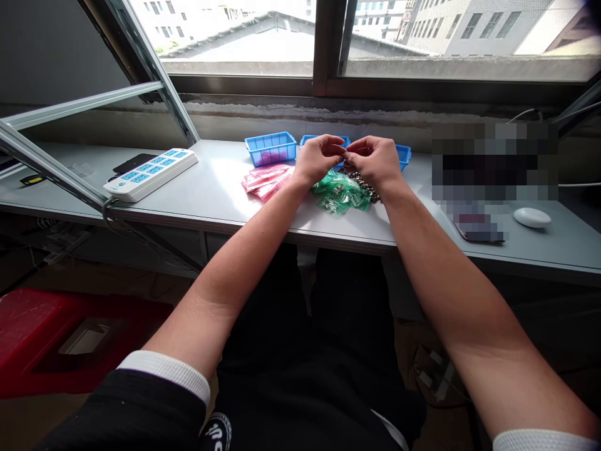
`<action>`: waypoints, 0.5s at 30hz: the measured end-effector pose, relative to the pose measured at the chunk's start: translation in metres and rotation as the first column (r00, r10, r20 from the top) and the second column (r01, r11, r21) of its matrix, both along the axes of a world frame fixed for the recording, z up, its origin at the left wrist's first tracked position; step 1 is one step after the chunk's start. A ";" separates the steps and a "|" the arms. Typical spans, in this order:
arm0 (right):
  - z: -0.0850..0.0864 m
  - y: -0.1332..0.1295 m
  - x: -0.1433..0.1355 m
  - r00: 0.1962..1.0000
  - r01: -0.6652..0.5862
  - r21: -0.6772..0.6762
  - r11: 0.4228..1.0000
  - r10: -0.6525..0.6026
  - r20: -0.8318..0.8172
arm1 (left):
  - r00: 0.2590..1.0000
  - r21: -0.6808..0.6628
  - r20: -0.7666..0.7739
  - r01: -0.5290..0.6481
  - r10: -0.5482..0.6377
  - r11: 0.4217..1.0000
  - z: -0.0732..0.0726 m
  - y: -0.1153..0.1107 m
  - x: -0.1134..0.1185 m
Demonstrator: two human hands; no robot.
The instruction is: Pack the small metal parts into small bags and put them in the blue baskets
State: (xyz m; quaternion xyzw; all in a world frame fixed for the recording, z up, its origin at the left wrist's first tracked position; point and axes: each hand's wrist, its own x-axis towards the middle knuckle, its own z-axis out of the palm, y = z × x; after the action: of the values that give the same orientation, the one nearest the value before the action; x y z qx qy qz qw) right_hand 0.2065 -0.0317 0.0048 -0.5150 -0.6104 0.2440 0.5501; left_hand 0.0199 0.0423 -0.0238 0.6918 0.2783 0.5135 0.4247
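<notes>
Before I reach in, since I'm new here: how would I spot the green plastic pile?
Find the long pale-grey table beneath the dark-framed window. Near its front edge lies a crinkled heap of translucent green plastic, between flat pink packets and dark bead-like pieces. Its shiny green sets it apart from both neighbours.

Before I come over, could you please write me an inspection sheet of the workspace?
Surface: light grey desk, bright glare left of centre.
Job's things: pink packets, green packets, small dark pieces; three blue baskets behind.
Clutter: white power strip, white mouse, phone-like item, partly pixelated.
Hands: left hand and right hand meet near the fingertips above the green packets; anything held is too small to tell.
Cables: cord at the power strip's near end; white cable at right.
Surroundings: window behind the desk, metal frame at left, red plastic object lower left.
</notes>
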 end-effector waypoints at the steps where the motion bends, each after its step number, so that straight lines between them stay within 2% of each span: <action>1: -0.001 0.001 0.000 1.000 -0.009 -0.005 1.000 0.009 -0.017 | 1.000 0.008 -0.007 0.000 0.000 1.000 -0.001 0.002 0.000; 7: -0.001 0.001 -0.001 0.999 -0.008 -0.041 0.999 0.007 -0.038 | 0.999 0.049 -0.029 -0.027 0.028 0.998 -0.003 0.005 -0.001; 15: -0.004 0.000 -0.001 0.997 0.011 0.037 0.999 -0.014 0.078 | 0.997 0.066 -0.012 -0.070 0.071 0.995 -0.001 0.005 -0.006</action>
State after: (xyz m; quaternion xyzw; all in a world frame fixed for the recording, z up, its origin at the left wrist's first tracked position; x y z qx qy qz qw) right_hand 0.2056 -0.0313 0.0010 -0.5179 -0.6326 0.2092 0.5364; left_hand 0.0140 0.0470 -0.0249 0.6986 0.2888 0.5321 0.3814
